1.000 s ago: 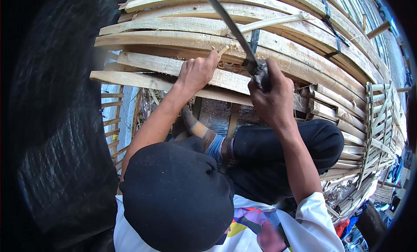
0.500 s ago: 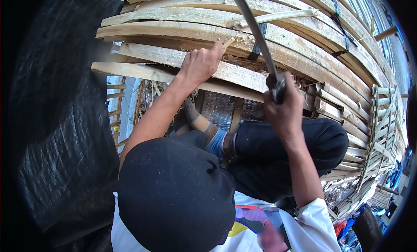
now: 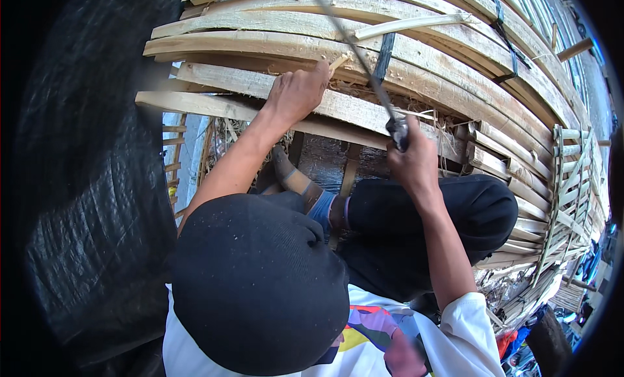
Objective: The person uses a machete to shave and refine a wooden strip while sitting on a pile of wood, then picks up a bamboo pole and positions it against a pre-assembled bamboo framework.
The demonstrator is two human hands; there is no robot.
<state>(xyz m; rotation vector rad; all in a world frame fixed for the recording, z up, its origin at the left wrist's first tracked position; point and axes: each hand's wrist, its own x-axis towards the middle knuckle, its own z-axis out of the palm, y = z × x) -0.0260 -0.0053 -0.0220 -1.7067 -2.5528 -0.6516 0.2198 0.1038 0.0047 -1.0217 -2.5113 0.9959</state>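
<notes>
Fingers of the left hand (image 3: 296, 94) curl tight around a slim pale stick (image 3: 338, 62), its free end pointing to 1 o'clock over a stack of wooden slats (image 3: 260, 44). At 4 o'clock from that hand, the right hand (image 3: 415, 157) is clenched around the dark handle of a long-bladed knife (image 3: 379, 89), its blade angling toward 11 o'clock above the stack; whether the edge touches wood cannot be told. At 2 o'clock from the stick, a loose strip (image 3: 416, 26) lies across the slats, near 1 of 2 black straps (image 3: 385, 52). A socked foot (image 3: 296, 182) rests at 6 o'clock from the left hand, while a bent leg in black trousers (image 3: 383, 211) extends toward 3 o'clock. Farther out, a lattice of pale strips (image 3: 564, 195) stands at 3 o'clock and a dark, wrinkled sheet (image 3: 91, 247) spreads at 9 o'clock.
</notes>
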